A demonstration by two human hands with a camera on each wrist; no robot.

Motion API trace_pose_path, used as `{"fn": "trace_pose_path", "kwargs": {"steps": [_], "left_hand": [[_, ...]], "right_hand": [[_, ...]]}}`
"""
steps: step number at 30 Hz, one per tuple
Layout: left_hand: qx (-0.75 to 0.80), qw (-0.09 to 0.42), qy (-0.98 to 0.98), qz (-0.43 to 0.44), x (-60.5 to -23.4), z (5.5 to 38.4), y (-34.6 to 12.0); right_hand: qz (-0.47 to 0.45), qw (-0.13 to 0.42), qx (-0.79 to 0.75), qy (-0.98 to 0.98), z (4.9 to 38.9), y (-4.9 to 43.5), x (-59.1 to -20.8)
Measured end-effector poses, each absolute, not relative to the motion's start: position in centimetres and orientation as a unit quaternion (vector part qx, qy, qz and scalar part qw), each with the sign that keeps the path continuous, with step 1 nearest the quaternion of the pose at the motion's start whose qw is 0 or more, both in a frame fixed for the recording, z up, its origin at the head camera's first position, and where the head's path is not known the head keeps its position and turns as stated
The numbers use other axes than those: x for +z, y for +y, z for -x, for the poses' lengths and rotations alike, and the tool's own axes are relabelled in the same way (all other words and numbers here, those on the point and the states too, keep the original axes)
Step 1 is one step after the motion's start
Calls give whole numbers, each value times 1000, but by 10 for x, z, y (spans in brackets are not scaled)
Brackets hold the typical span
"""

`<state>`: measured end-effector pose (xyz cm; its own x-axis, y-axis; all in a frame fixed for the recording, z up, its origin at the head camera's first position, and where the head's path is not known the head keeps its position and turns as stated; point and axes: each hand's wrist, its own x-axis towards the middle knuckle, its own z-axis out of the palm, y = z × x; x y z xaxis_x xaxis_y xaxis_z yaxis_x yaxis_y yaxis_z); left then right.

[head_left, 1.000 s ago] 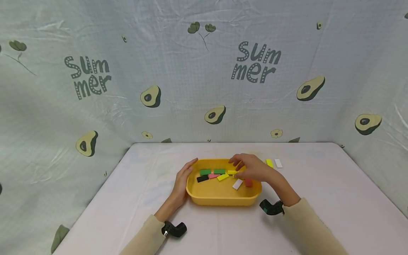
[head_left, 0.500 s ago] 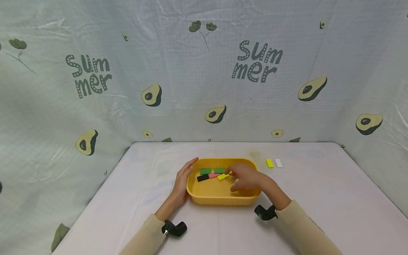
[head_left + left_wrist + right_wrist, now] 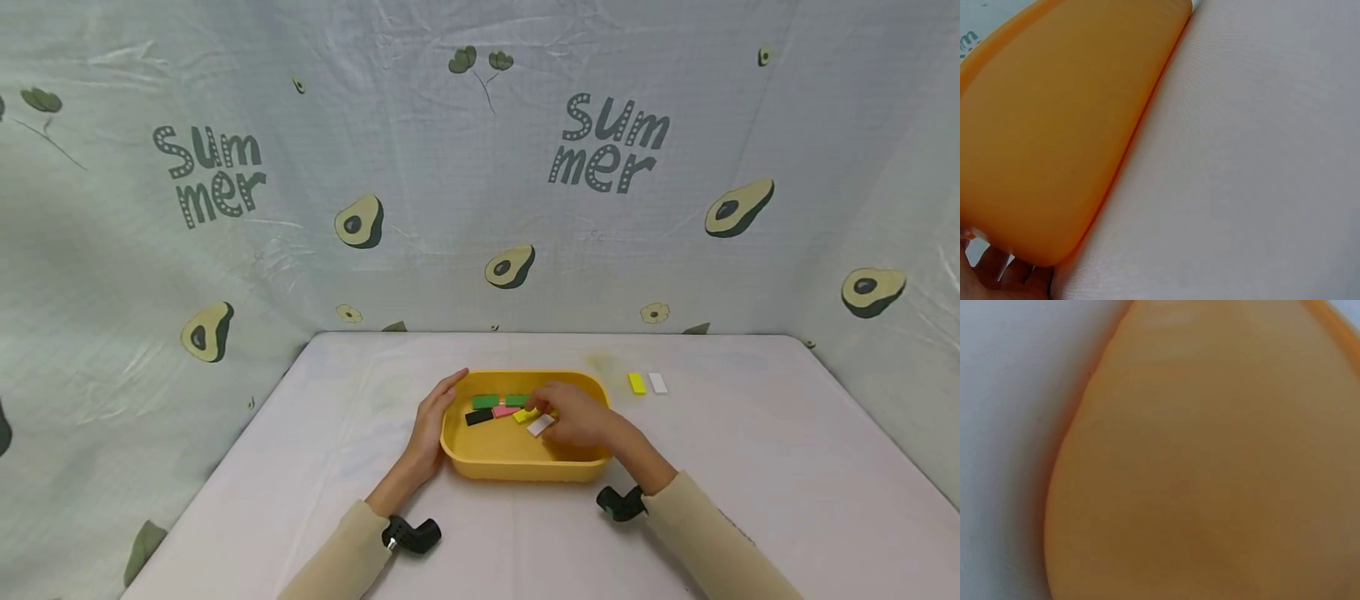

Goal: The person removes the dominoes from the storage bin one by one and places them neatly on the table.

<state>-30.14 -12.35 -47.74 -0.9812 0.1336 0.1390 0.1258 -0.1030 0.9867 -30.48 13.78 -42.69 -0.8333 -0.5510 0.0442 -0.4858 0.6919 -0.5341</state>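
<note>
A yellow plastic tray [image 3: 525,471] stands on the table with small rectangular blocks inside. My left hand [image 3: 429,429] lies along its left side, fingers extended against the outer wall; the left wrist view shows the fingers [image 3: 1017,275] at the wall's end. My right hand [image 3: 576,415] reaches into the right half of the tray, pinching a white block [image 3: 540,425] between fingers and thumb. Beside it lie a yellow block [image 3: 523,416], a pink block [image 3: 504,411], a black block [image 3: 479,417] and two green ones, including a green block [image 3: 485,402]. The right hand hides the tray's right part.
Outside the tray, at its back right, a yellow block [image 3: 637,383] and a white block [image 3: 657,383] lie on the white-covered table [image 3: 750,467]. A printed cloth [image 3: 435,167] hangs behind and at both sides.
My right hand has lowered and moved left into the tray, and the white block there has shifted left with it. The red block is now hidden. My left hand keeps its place.
</note>
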Motion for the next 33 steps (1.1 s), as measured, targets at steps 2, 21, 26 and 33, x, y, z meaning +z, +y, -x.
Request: {"fn": "trace_pose_path", "kwargs": {"steps": [2, 21, 26, 33], "left_hand": [[737, 2, 669, -98, -478, 301, -123], [726, -2, 681, -97, -481, 301, -124], [727, -3, 679, -100, -480, 301, -124], [729, -3, 676, -104, -481, 301, -124]], "right_hand": [[275, 50, -258, 925, 304, 136, -429], [296, 48, -213, 930, 299, 131, -437], [295, 60, -221, 928, 302, 131, -438], [298, 75, -222, 925, 302, 132, -438]]}}
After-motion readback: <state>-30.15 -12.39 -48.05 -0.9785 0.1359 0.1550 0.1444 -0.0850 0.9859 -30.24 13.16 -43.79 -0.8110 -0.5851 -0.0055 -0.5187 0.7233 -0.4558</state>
